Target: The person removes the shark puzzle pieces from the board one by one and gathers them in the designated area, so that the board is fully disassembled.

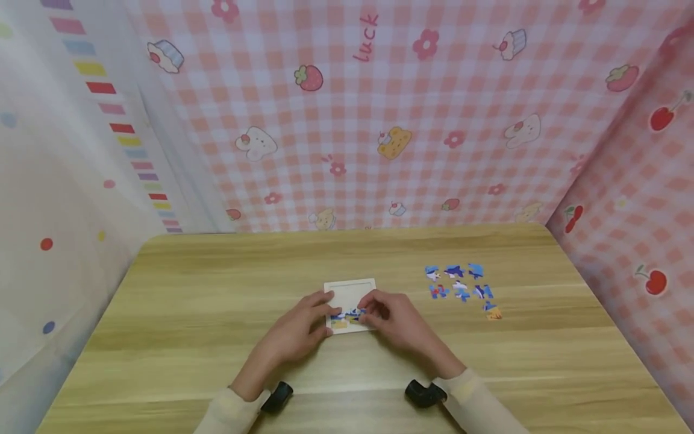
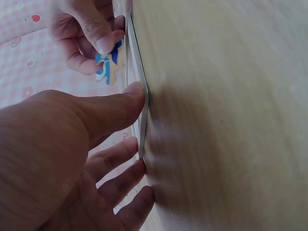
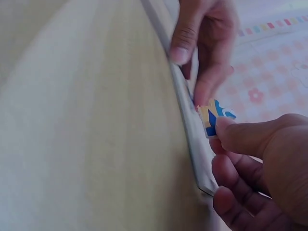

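A small white puzzle tray (image 1: 349,282) lies on the table, with a few blue and yellow pieces fitted along its near side. At its left side my left hand (image 1: 295,328) holds the tray; in the left wrist view the thumb (image 2: 137,91) presses the near edge and the other fingers reach along the side. My right hand (image 1: 398,316) is over the tray's right part. Between its thumb and fingertips it pinches a jigsaw piece (image 3: 210,119), blue and yellow, tilted up and partly covered by the thumb.
Several loose jigsaw pieces (image 1: 461,292) lie in rough rows to the right of the tray, one (image 1: 492,311) closer to me. The wooden table (image 1: 217,271) meets a pink checked cloth (image 1: 347,120) at the back. Cloth also hangs on both sides.
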{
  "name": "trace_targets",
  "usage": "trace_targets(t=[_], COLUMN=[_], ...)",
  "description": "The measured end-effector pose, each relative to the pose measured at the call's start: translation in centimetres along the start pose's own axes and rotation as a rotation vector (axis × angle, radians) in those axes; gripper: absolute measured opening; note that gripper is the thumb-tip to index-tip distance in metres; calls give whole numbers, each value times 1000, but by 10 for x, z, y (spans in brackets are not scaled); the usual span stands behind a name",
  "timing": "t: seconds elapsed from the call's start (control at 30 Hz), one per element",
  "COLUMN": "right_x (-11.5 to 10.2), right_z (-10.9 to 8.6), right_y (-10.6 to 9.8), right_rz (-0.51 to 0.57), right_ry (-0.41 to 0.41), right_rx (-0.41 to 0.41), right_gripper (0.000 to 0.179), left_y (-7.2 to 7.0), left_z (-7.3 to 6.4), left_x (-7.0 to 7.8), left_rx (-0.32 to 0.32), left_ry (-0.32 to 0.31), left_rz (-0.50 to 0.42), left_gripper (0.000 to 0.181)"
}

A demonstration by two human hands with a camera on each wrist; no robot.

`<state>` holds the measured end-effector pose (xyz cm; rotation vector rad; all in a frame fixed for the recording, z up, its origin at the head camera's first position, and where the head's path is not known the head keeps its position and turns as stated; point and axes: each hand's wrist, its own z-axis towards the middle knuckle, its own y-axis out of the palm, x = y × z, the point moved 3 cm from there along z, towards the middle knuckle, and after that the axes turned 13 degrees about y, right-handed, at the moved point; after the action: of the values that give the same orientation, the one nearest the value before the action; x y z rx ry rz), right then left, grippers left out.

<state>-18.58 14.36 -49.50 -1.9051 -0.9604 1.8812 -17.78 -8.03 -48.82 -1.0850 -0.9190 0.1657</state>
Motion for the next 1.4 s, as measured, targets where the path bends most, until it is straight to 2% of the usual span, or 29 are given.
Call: trace_targets(t=[0.2, 0.53, 0.73, 1.2, 1.4], right_x=[5, 16, 36, 81, 98], right_z=[1, -3, -11, -34, -46], right_y=[-15, -42, -58, -100, -119], right_rz=[-11, -40, -45, -54, -85], right_ry=[-1, 17, 52, 72, 136], right_rx=[31, 88, 124, 195, 220], right_gripper=[9, 12, 12, 11, 10], left_y=[2, -1, -1, 1, 1], left_z=[-1, 0, 0, 0, 0], left_x=[-1, -2, -2, -5, -4], left_rx=[1, -10, -14, -19, -10], left_ry=[-1, -45, -43, -44, -36], left_rz=[2, 0, -8, -9, -28], left_gripper=[38, 37, 37, 38, 37])
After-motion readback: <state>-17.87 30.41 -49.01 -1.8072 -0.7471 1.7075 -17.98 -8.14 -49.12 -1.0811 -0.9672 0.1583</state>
